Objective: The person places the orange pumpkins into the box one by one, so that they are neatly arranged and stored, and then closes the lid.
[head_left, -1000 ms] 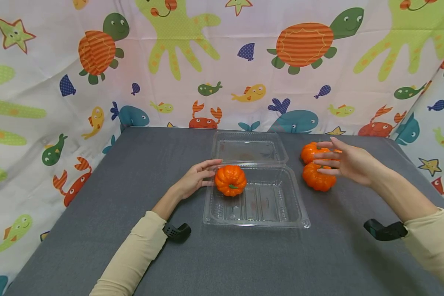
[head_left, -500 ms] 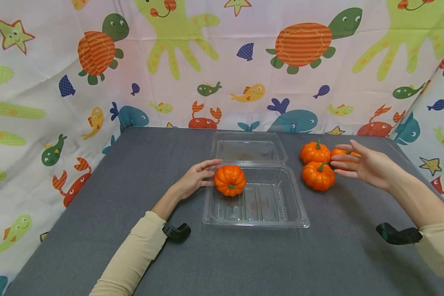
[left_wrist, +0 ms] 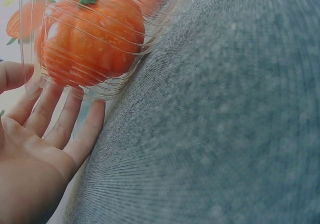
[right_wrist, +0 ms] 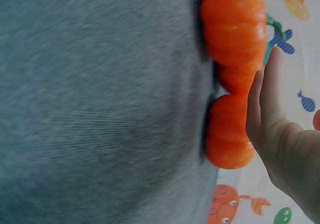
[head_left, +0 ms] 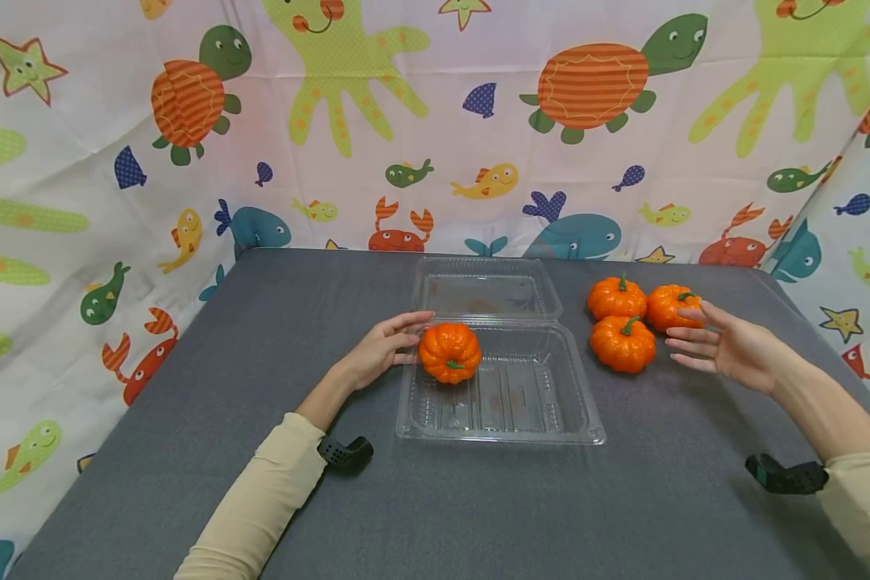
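Note:
A clear plastic clamshell container (head_left: 507, 431) lies on the table with its lid folded back. One orange toy pumpkin (head_left: 449, 353) with a green stem sits inside at the left. My left hand (head_left: 380, 348) rests its fairly straight fingers against the container's left wall; in the left wrist view, the fingertips (left_wrist: 74, 94) meet the ridged plastic beside the pumpkin. Right of the container, three more pumpkins stand grouped: a back one (head_left: 616, 298), a front one (head_left: 623, 345) and a right one (head_left: 671, 307). My right hand (head_left: 739, 348) is held beside the right pumpkin, fingers extended, holding nothing.
A dark grey cloth covers the table (head_left: 435, 515). The container's lid (head_left: 486, 290) lies flat toward the back edge. A white curtain (head_left: 377, 105) printed with sea animals stands behind and along the sides. Each wrist carries a black camera mount.
My right hand has drawn back rightward and toward me from over the grouped pumpkins, uncovering the right one. The left hand, container and pumpkin inside have stayed in place.

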Demonstrator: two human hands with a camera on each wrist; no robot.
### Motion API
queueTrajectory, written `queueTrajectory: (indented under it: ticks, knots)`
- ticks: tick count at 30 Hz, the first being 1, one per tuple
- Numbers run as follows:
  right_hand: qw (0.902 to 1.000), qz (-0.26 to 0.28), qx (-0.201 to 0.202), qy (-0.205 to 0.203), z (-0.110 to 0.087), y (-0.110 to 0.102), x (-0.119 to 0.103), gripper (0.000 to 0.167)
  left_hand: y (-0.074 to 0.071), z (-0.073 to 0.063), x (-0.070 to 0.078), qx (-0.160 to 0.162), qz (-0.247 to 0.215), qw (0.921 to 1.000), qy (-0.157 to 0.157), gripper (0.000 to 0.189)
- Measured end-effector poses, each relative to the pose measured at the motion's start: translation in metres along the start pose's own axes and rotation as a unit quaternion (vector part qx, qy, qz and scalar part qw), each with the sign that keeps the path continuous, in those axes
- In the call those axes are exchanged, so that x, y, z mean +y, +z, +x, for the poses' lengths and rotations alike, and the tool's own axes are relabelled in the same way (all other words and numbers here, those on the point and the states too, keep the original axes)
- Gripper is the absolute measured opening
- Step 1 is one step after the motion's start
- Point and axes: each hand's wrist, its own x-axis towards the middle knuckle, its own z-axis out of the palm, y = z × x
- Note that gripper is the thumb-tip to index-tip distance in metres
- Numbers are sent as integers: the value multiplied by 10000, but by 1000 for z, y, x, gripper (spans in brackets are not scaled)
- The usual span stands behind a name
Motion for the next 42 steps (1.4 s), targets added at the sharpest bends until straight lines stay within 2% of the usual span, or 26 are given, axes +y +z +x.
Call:
queueTrajectory:
  ticks: [4, 7, 12, 16, 21, 26, 28, 35, 42]
  knots:
    - [9997, 227, -115, 35, 1, -7, 8, 30, 0, 0, -1, -7, -8, 10000, 10, 48]
    - [9999, 142, 34, 85, 3, -7, 12, 31, -1, 0, -1, 2, -13, 10000, 15, 48]
    - [9987, -319, 368, 176, 8, -2, 17, 26, 0, 0, -1, -15, 2, 10000, 35, 48]
    - [9967, -703, 387, 76, 11, 3, 21, 23, 0, 0, 0, -40, -7, 10000, 38, 48]
    - [9924, -1201, 231, -105, 16, 7, 25, 44, 1, 0, 0, -13, 2, 10000, -1, 48]
    - [9737, -2234, 424, -129, 23, 16, 30, 55, 1, 0, 0, 7, 1, 10000, -26, 48]
    - [9687, -2428, 503, -139, 25, 20, 31, 60, 0, 0, 0, 5, -7, 10000, -16, 48]
    - [9642, -2568, 660, -29, 29, 31, 32, 76, 0, -1, 0, -45, -22, 10000, -5, 48]
    - [9665, -2528, 454, -2, 28, 38, 33, 82, -1, -1, 1, -42, -11, 10000, 11, 48]
